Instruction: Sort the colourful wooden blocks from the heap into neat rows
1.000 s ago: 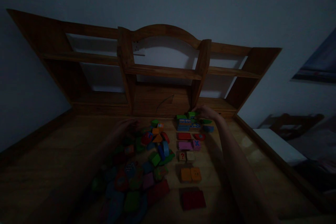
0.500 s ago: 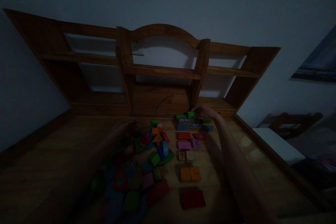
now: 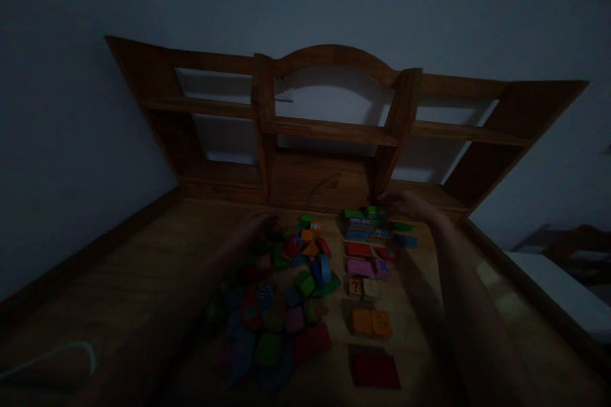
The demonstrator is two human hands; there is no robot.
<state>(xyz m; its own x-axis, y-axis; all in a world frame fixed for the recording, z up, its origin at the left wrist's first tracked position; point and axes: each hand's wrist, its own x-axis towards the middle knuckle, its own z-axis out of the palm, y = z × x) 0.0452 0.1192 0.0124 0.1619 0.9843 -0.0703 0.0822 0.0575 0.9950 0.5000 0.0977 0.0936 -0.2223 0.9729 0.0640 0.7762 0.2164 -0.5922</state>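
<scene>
My right hand (image 3: 403, 205) is at the back right, fingers stretched to the left beside a small green block (image 3: 372, 210) that stands on the row of green blocks; it looks open. My left hand (image 3: 260, 224) is over the back left edge of a mixed pile of toy blocks (image 3: 270, 350); its fingers are too dark to make out. In front of the green blocks lie blue blocks (image 3: 357, 234), a red block (image 3: 358, 250), a pink block (image 3: 360, 268), a question-mark block (image 3: 354, 287), orange blocks (image 3: 362, 322) and a dark red block (image 3: 377, 371), grouped by colour.
A wooden shelf unit (image 3: 329, 133) stands at the back of the wooden tabletop (image 3: 157, 248), against the wall. Raised wooden edges run along both sides. A white surface (image 3: 558, 286) and a chair are at the right. The light is dim.
The view has swung left, so everything appears further right. My right hand has drawn slightly away from the small green block. My left hand remains at the back of the pile.
</scene>
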